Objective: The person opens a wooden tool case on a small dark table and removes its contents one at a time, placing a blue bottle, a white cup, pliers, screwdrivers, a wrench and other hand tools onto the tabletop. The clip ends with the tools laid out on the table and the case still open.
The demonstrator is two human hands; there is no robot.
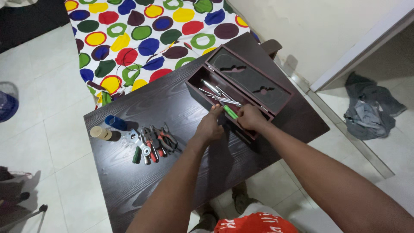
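Gripping the green-handled screwdriver (230, 111) with both hands, left hand (210, 125) and right hand (250, 118), you could snag the loose metal tools (217, 95) or tip the open wooden box (241, 92) toward the surface (172, 103) edge.

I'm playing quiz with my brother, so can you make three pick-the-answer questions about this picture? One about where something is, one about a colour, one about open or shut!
1. Where do the pliers lie?
A. On the dark table, left of the hands
B. Inside the box
C. On the floor

2. What colour is the tool handle between the hands?
A. Red
B. Green
C. Yellow

3. How is the wooden box?
A. Shut
B. Upside down
C. Open, lid tipped back

Answers: 1 A, they sit in a row beside two small rolls. 2 B, bright green shows between the left hand and right hand. 3 C, the metal tools inside are showing.
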